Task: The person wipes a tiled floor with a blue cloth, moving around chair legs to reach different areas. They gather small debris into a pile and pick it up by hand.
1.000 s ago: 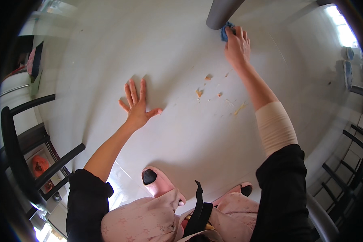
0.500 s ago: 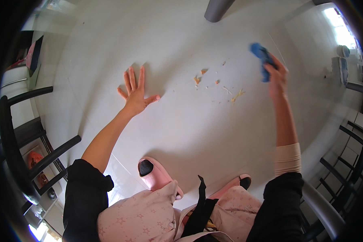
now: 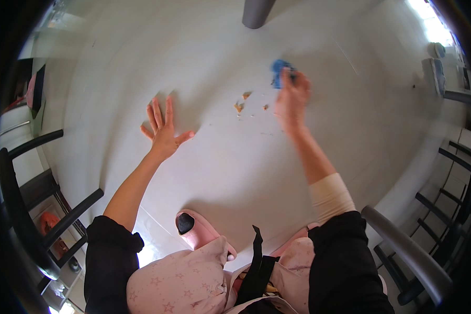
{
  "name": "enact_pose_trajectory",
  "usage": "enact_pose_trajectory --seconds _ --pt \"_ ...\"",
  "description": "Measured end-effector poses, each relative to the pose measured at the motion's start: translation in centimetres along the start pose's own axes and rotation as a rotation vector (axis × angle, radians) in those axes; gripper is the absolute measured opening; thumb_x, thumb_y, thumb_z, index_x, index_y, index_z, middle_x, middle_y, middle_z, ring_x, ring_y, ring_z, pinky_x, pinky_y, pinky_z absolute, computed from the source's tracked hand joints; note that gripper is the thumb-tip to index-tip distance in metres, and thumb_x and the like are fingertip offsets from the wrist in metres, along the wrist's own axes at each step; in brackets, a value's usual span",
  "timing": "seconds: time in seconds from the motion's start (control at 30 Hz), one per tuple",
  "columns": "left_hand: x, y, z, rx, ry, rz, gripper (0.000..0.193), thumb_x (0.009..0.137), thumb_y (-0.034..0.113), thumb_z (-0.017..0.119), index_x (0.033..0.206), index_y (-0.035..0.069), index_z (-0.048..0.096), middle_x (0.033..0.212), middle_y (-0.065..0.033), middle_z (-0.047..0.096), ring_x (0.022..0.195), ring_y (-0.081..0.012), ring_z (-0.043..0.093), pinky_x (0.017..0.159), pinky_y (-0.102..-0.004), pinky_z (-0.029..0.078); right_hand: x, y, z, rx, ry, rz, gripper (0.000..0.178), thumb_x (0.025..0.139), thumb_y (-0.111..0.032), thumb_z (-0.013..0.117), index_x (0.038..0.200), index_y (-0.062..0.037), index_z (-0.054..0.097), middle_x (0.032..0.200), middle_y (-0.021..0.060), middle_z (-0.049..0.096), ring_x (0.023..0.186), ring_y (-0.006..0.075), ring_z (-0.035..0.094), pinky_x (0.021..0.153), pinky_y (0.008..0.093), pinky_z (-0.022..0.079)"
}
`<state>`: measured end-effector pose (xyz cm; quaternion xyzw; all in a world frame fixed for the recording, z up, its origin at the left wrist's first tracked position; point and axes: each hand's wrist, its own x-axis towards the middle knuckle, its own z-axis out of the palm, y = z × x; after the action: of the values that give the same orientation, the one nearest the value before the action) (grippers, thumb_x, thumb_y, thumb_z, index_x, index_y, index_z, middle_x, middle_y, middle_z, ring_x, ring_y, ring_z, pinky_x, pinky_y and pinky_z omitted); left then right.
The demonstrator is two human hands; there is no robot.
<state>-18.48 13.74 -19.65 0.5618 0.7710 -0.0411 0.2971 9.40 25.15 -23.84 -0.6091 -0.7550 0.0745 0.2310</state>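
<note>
My left hand [image 3: 164, 135] rests on the pale tiled floor [image 3: 214, 178], its fingers spread wide. A crumpled blue cloth [image 3: 279, 68] is gripped in my right hand [image 3: 293, 102], low over the floor or against it; contact is hard to make out. Several brown food crumbs [image 3: 239, 108] lie between the two hands, just left of the right one. A few tiny white bits are scattered around them. Whatever lies beneath the right hand and cloth is hidden.
A grey table leg [image 3: 257, 14] stands at the far edge. Dark chair legs [image 3: 74, 213] rise at the left, with more chair frames [image 3: 439, 209] and a grey bar [image 3: 408, 248] at the right. My pink slipper [image 3: 199, 227] is near. Pale shoes [image 3: 437, 73] sit far right.
My right hand has swept left with the blue cloth, closer to the crumbs. The yellowish and white shreds seen before are no longer visible. The left hand stays spread on the floor.
</note>
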Motion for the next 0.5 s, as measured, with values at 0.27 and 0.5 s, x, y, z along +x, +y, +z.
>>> enact_pose_trajectory --seconds 0.27,0.5 --pt "0.8 -0.4 0.8 0.063 0.038 -0.004 0.108 0.064 0.059 0.064 0.139 0.025 -0.006 0.143 -0.0115 -0.02 0.131 -0.03 -0.021 0.094 -0.0631 -0.006 1.5 -1.0 -3.3 0.498 0.166 0.171 0.037 0.073 0.004 0.053 0.109 -0.0005 0.055 0.1 0.0246 0.05 0.093 0.0358 0.048 0.083 0.0386 0.039" --pt "0.7 -0.9 1.1 -0.017 0.071 0.052 0.109 0.062 0.068 0.059 0.139 0.025 -0.006 0.143 -0.0115 -0.019 0.131 -0.0299 -0.02 0.093 -0.0637 -0.007 -7.2 21.1 -12.4 -0.366 0.25 0.615 0.036 0.07 -0.004 0.049 0.104 0.0007 0.058 0.097 0.0211 0.054 0.09 0.0333 0.047 0.082 0.0406 0.039"
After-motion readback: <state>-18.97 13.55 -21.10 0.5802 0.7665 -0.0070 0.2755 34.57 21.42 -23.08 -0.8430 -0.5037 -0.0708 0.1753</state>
